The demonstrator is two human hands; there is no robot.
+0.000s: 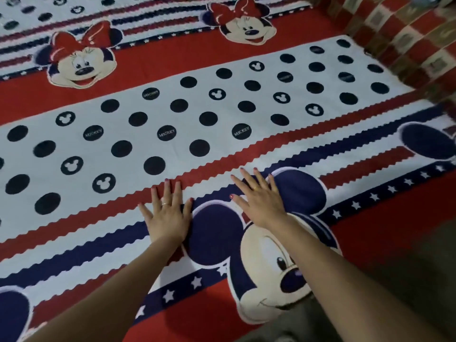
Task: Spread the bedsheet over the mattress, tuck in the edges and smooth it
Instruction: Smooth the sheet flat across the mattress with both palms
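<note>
While both arms reach forward, the left hand and the right hand lie palm-down on the cartoon-print bedsheet, fingers spread flat and gripping nothing. That sheet lies flat across the bed, covering what is probably the mattress. At the far right corner it meets a blurred red checkered wall.

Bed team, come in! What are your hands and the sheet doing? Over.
Left hand and right hand open, flat on bedsheet. Sheet spread, looks smooth. Nothing in the way.
</note>
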